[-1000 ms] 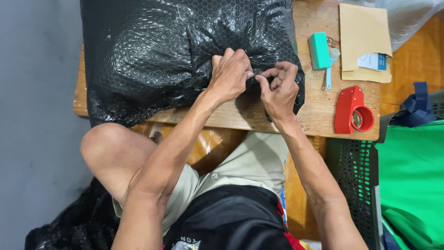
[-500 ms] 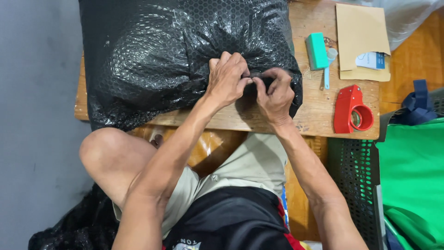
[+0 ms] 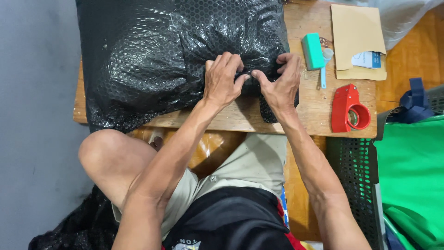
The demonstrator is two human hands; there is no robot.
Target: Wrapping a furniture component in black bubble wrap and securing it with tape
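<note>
Both hands' fingers have regripped the black bubble-wrap bundle.

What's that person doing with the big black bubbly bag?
A seated person presses both hands onto a bulky parcel wrapped in black bubble wrap that lies on a small wooden table. The left hand and right hand meet at the parcel's near edge, fingers pinching the gathered wrap together. To the right, untouched, sit a red tape dispenser, a green block-shaped tool and a brown envelope.
</note>
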